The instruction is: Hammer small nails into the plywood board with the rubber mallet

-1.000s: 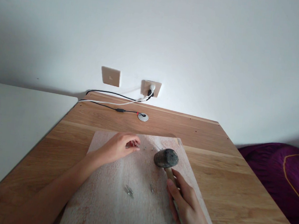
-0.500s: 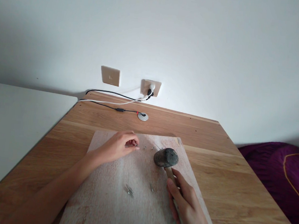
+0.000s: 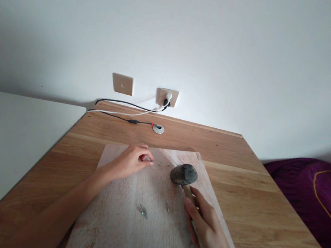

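My left hand (image 3: 137, 158) is closed in a pinch over the far part of a whitish wooden board (image 3: 125, 222). Between its fingertips is a nail, mostly hidden, with only a small dark bit showing. In my right hand (image 3: 203, 218) is a rubber mallet (image 3: 184, 175), gripped by its pale handle. The black mallet head hovers or rests over the board's right side; I cannot tell if it touches. Several small nails (image 3: 169, 164) stand in a row between the left hand and the mallet head. Loose nails (image 3: 143, 210) lie closer to me, and another nail (image 3: 167, 207) lies right of them.
Under the board is a wooden desk (image 3: 251, 212) against a white wall. Cables (image 3: 119, 113) run along its back edge to a wall socket (image 3: 167, 97) and a round cable grommet (image 3: 158, 129). A white surface (image 3: 24, 144) adjoins at left; purple fabric (image 3: 301, 185) lies at right.
The left fingertips have shifted very slightly on the nail. The mallet and the right hand stay where they were.
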Demonstrator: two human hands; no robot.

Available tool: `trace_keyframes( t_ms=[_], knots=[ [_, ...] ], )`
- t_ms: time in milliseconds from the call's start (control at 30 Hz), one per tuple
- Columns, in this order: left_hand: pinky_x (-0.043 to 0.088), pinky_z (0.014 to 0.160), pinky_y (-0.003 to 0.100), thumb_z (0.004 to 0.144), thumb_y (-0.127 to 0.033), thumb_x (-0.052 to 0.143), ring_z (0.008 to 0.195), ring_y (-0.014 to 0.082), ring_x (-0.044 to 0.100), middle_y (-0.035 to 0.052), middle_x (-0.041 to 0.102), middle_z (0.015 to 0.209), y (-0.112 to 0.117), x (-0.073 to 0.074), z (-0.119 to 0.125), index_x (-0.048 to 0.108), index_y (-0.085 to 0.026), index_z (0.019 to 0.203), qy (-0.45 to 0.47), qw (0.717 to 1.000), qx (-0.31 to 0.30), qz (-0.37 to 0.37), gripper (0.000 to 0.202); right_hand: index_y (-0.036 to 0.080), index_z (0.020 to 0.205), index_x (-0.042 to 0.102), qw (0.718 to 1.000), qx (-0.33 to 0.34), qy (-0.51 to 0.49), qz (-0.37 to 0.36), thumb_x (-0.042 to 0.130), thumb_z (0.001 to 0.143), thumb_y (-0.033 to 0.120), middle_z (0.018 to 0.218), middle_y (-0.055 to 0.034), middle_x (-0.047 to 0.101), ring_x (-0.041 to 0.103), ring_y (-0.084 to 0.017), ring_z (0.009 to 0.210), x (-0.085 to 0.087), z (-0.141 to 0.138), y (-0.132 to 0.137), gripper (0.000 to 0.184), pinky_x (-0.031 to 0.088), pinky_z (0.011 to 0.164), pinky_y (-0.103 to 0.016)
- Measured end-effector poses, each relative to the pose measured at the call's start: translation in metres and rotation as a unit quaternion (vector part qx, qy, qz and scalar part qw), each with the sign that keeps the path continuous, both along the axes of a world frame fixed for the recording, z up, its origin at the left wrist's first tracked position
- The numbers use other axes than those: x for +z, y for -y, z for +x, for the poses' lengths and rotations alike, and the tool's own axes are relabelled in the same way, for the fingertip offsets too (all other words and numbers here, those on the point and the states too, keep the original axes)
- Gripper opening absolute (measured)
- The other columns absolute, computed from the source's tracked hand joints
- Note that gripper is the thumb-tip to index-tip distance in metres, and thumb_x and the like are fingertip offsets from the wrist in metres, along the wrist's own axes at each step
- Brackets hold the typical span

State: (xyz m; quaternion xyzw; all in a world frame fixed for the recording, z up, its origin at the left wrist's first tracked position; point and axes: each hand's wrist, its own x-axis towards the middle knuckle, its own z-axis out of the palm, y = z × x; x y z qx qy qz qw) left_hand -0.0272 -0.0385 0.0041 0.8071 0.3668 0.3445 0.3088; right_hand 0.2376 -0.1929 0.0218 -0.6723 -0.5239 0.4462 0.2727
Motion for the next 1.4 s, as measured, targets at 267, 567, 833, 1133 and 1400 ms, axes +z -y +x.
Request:
trace_keyframes(
  t_ms=[267,567,833,1133,1400],
  knots=[
    [0.041,0.068,0.025,0.086,-0.012,0.076,0.065,0.0115,0.052,-0.0034,0.055,0.069,0.001,0.004,-0.001,0.079,-0.017,0.087,-0.012,1.000,-0.010,-0.020,0.006,0.012,0.147,0.053,1.000,0.005,-0.011,-0.002,0.043,0.103,0.070,0.050,0.0078,0.050,0.050,-0.015,0.041,0.001,0.000,0.000,0.073,0.040,0.043,-0.026],
    [0.043,0.070,0.027,0.080,-0.023,0.086,0.074,0.0149,0.057,-0.0023,0.060,0.077,0.001,0.005,-0.002,0.077,-0.020,0.102,-0.031,0.999,0.009,-0.007,0.024,0.012,0.150,0.051,1.000,-0.007,-0.011,0.002,0.045,0.101,0.070,0.051,0.0078,0.051,0.051,-0.016,0.040,-0.002,0.001,0.002,0.076,0.041,0.041,-0.025],
    [0.040,0.069,0.026,0.082,-0.022,0.087,0.075,0.0146,0.055,-0.0018,0.056,0.080,0.000,-0.002,0.000,0.073,-0.019,0.084,-0.069,0.997,0.012,0.017,0.015,0.014,0.150,0.052,1.000,-0.002,-0.014,0.001,0.044,0.103,0.069,0.052,0.0070,0.053,0.051,-0.015,0.041,-0.002,0.002,0.001,0.072,0.041,0.041,-0.026],
    [0.039,0.067,0.027,0.087,-0.019,0.084,0.072,0.0139,0.055,-0.0016,0.057,0.077,0.000,-0.009,0.001,0.070,-0.018,0.078,-0.067,0.997,0.013,0.043,0.016,0.011,0.146,0.055,1.000,-0.007,0.000,0.001,0.044,0.100,0.072,0.049,0.0066,0.053,0.050,-0.016,0.040,0.003,-0.001,0.000,0.077,0.040,0.042,-0.026],
    [0.037,0.066,0.026,0.082,-0.010,0.086,0.069,0.0127,0.053,-0.0031,0.055,0.073,0.000,-0.007,0.003,0.071,-0.017,0.075,-0.051,0.998,0.017,0.030,0.018,0.010,0.144,0.055,1.000,-0.009,0.005,-0.006,0.045,0.098,0.074,0.047,0.0061,0.053,0.048,-0.016,0.040,0.006,-0.003,0.000,0.080,0.039,0.042,-0.027]
  ],
)
